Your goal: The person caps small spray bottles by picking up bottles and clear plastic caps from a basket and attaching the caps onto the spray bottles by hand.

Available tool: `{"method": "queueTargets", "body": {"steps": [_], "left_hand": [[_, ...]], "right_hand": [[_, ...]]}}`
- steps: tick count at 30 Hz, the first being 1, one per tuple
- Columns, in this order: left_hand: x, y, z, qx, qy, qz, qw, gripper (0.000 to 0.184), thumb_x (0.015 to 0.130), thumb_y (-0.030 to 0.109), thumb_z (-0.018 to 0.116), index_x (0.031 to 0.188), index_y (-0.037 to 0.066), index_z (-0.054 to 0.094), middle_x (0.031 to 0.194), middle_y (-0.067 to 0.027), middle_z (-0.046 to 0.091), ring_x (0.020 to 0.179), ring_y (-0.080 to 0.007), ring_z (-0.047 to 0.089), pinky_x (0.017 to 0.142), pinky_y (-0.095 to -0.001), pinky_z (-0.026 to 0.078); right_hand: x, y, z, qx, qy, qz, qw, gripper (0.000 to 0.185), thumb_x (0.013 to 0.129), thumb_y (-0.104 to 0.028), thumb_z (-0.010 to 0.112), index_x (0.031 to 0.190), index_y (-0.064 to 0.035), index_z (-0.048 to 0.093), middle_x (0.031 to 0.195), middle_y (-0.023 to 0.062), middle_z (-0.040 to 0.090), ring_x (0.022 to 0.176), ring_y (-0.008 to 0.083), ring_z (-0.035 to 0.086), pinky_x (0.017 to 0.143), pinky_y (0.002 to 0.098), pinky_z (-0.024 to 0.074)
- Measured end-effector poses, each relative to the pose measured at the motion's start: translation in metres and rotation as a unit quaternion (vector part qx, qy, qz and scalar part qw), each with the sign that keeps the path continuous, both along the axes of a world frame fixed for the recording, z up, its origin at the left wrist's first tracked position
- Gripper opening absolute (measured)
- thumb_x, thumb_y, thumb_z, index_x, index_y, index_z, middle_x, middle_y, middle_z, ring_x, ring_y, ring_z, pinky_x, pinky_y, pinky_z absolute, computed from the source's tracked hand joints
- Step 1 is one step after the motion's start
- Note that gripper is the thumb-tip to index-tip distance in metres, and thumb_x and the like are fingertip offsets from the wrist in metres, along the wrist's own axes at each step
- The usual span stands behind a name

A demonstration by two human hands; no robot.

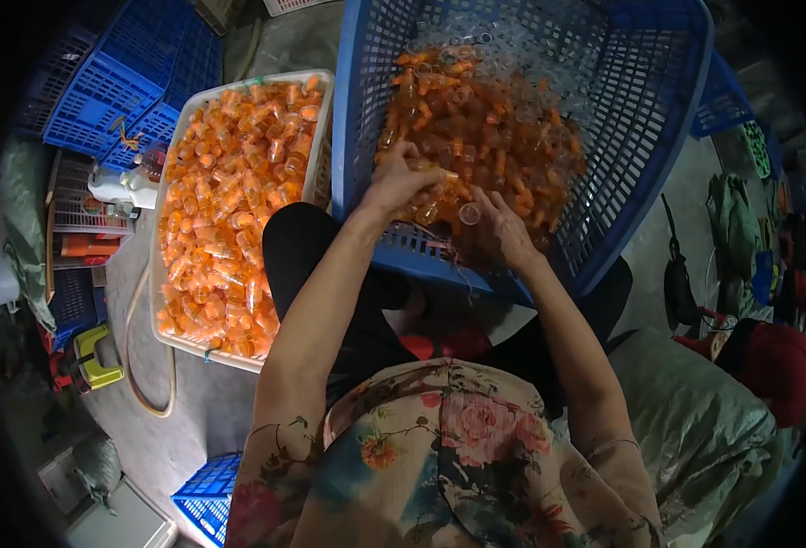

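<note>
My left hand (399,185) is closed, thumb and fingers pinching a small orange translucent plastic bottle (441,175) over the near side of a large blue basket (522,290). Close by on the right, my right hand (505,228) has its fingers bent around a clear plastic cup (470,214) with its round mouth facing up. Beneath both hands lies a heap of orange plastic pieces (485,137). Clear cups (522,64) fill the far side of the same basket. Parts of the fingertips are hidden among the pieces.
To the left stands a white crate (158,301) heaped with orange capped pieces (238,201). Blue crates (120,82) are stacked behind it. A hose (138,365) curves over the floor beside a yellow-green stool (98,358). A grey-green sack (695,420) lies at my right.
</note>
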State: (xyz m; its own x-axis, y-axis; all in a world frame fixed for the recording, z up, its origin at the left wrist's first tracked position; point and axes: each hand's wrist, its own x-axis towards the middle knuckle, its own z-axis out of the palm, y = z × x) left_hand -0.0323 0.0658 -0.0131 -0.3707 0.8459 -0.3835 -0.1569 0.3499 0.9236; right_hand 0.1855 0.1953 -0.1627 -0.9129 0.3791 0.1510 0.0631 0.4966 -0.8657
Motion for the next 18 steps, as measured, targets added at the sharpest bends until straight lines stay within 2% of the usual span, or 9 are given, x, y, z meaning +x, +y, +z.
{"method": "queueTargets", "body": {"steps": [2,3,5,6,9,11,13,15,18], "left_hand": [[0.003,-0.025,0.026,-0.051,0.012,0.021,0.998,0.031,0.082,0.014,0.073,0.104,0.004,0.053,0.076,-0.0024,0.057,0.06,-0.0071,0.052,0.047,-0.0212,0.04],[0.01,-0.036,0.021,-0.054,0.014,0.019,0.998,0.031,0.082,0.014,0.073,0.104,0.004,0.053,0.076,-0.0024,0.057,0.06,-0.0071,0.052,0.047,-0.0212,0.04],[0.025,-0.059,0.004,0.016,-0.13,-0.022,0.991,0.036,0.082,0.021,0.075,0.105,0.003,0.054,0.077,-0.0022,0.058,0.063,-0.0068,0.054,0.051,-0.0199,0.043],[0.038,-0.064,0.008,0.004,-0.134,-0.019,0.991,0.036,0.085,0.019,0.072,0.11,0.001,0.053,0.077,-0.0019,0.057,0.063,-0.0063,0.053,0.051,-0.019,0.042],[0.056,-0.071,0.001,0.011,-0.206,0.006,0.978,0.029,0.089,0.017,0.067,0.11,0.002,0.054,0.085,-0.0025,0.057,0.069,-0.0046,0.051,0.054,-0.0187,0.041],[0.059,-0.072,0.005,0.014,-0.244,0.006,0.97,0.029,0.09,0.017,0.066,0.111,0.001,0.054,0.084,-0.0036,0.057,0.069,-0.0052,0.052,0.053,-0.018,0.041],[0.059,-0.077,0.003,0.014,-0.281,0.006,0.959,0.029,0.092,0.018,0.064,0.112,0.0,0.054,0.084,-0.0047,0.057,0.069,-0.0059,0.053,0.052,-0.0173,0.041],[0.052,-0.084,-0.004,0.026,-0.511,-0.047,0.858,0.03,0.092,0.022,0.063,0.11,0.0,0.056,0.086,-0.0056,0.058,0.069,-0.0055,0.052,0.052,-0.0167,0.041],[0.049,-0.089,-0.002,0.011,-0.546,0.004,0.838,0.03,0.092,0.025,0.063,0.11,0.001,0.058,0.085,-0.0045,0.058,0.066,-0.005,0.05,0.051,-0.0158,0.04]], "right_hand": [[-0.003,-0.034,0.101,0.202,-0.182,-0.11,0.956,0.056,0.084,-0.004,0.057,0.137,-0.0002,0.037,0.122,0.0226,0.052,0.099,0.0374,0.06,0.076,0.0433,0.0522],[-0.001,-0.037,0.113,0.198,-0.182,-0.112,0.957,0.056,0.084,-0.004,0.057,0.137,-0.0002,0.037,0.122,0.0226,0.052,0.099,0.0374,0.06,0.076,0.0433,0.0522],[0.002,-0.043,0.127,0.256,-0.237,-0.107,0.931,0.052,0.087,-0.003,0.054,0.137,-0.0015,0.038,0.12,0.0233,0.053,0.088,0.0375,0.063,0.069,0.04,0.054],[0.001,-0.05,0.138,0.255,-0.238,-0.107,0.931,0.052,0.087,-0.003,0.054,0.137,-0.0015,0.038,0.12,0.0233,0.053,0.088,0.0375,0.063,0.069,0.04,0.054],[0.001,-0.075,0.166,0.232,-0.152,-0.086,0.957,0.049,0.085,0.001,0.056,0.132,-0.0014,0.045,0.115,0.0216,0.055,0.089,0.0377,0.063,0.07,0.0411,0.0537],[0.007,-0.082,0.177,0.196,-0.043,-0.028,0.979,0.046,0.081,0.008,0.058,0.126,-0.0016,0.051,0.106,0.0188,0.057,0.086,0.0358,0.062,0.068,0.0388,0.0537],[0.013,-0.081,0.186,0.141,-0.024,-0.015,0.99,0.046,0.079,0.009,0.06,0.124,-0.0016,0.052,0.103,0.0174,0.056,0.084,0.034,0.062,0.067,0.0374,0.0534],[0.019,-0.077,0.186,0.088,-0.001,-0.005,0.996,0.046,0.078,0.01,0.062,0.122,-0.0017,0.053,0.1,0.0159,0.056,0.082,0.0322,0.061,0.066,0.036,0.0532],[0.03,-0.07,0.184,0.065,0.017,-0.02,0.998,0.048,0.077,0.008,0.064,0.122,-0.0024,0.053,0.101,0.0144,0.054,0.083,0.0294,0.06,0.066,0.0349,0.0525]]}}
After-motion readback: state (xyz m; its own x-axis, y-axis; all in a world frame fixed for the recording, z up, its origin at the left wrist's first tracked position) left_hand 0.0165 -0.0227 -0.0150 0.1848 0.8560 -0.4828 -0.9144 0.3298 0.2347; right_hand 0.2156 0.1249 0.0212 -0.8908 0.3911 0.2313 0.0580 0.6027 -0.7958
